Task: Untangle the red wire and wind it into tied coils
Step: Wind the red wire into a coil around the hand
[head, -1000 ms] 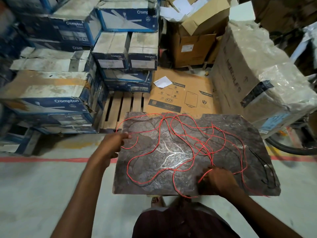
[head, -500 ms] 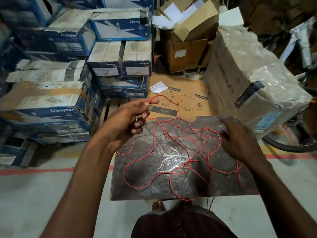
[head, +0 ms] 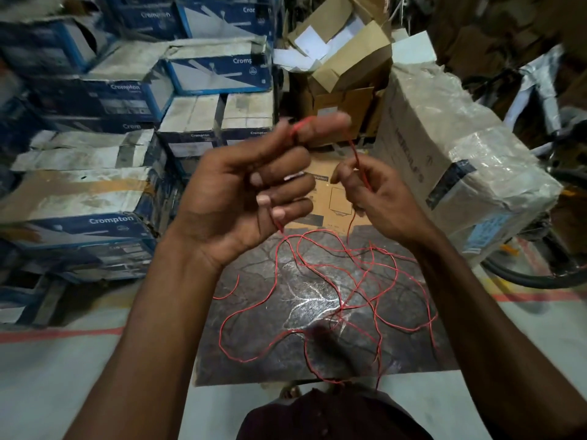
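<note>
1. My left hand (head: 247, 192) is raised above the bench (head: 254, 360). Its thumb and forefinger pinch the red wire (head: 333, 296) near what looks like one end. The other fingers (head: 286, 160) are curled in, and a short bit of red pokes out below the little one, so the wire seems to pass through my palm.
2. My right hand (head: 378, 198) is just beside the left and a little lower. Its fingers are drawn narrow and nip the same strand, which runs from the left pinch across to the right hand and then drops to the bench.
3. Nearly all of the wire lies on the dark marbled bench in loose loops that cross one another. The loops are thickest toward the right, and one hangs over the near edge toward me. A free end curls on the left side of the slab.
4. As for what is done, I judge only the opening: an end has been found and lifted, and a short stretch is held between my two hands. The top of my left hand is blurred, so I cannot tell whether a first turn sits round the fingers.
5. No finished coil and no tie shows anywhere.
6. What is left is almost everything. The crossings on the bench must be drawn out, the length wound loop by loop, and each coil bound. A thin dark strand seems to run among the red loops and may need parting from them.
</note>
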Motion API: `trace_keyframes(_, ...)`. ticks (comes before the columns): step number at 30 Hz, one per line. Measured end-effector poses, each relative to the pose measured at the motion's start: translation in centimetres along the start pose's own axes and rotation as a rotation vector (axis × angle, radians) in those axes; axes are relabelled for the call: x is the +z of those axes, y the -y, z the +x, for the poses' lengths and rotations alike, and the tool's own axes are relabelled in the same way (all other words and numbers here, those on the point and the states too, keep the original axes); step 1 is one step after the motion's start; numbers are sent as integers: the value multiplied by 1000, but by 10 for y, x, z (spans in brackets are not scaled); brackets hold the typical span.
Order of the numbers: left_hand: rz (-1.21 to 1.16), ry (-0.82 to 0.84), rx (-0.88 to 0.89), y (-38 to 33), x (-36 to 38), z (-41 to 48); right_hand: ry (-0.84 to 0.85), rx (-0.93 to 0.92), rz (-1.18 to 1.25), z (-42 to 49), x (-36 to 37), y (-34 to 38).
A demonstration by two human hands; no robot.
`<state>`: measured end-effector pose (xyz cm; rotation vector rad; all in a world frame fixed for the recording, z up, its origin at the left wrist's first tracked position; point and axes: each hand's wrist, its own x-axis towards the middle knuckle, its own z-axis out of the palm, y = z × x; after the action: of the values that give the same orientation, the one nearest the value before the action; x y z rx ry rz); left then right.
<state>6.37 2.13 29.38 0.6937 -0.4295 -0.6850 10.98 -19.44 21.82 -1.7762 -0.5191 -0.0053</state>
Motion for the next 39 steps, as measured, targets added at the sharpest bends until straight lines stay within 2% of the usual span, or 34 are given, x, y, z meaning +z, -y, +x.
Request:
trace_keyframes(5,-191,-27,187,-7,-11,18,-54,-30,86,-20,-8,-9)
trace_keyframes(16,-297,-276,322,6,-23,82,-124,7,-240,-46,-51,-56)
trace_keyframes(20,-362,-368,389,0,-14,96,-143,18,-267,-57,-70,-63)
trace_keyframes(23,-292,-398,364,1,-10,108,-189,13,-294,-58,-82,-65)
trace_keyframes(28,81,-431,265,-8,1,120,-385,48,-348,-61,-107,-77)
trace_keyframes(35,-214,-319,367,-14,15,139,-282,120,-342,-66,-105,-79)
trace_keyframes(39,-178,-394,443,-11,15,155,-247,142,-381,-75,-109,-80)
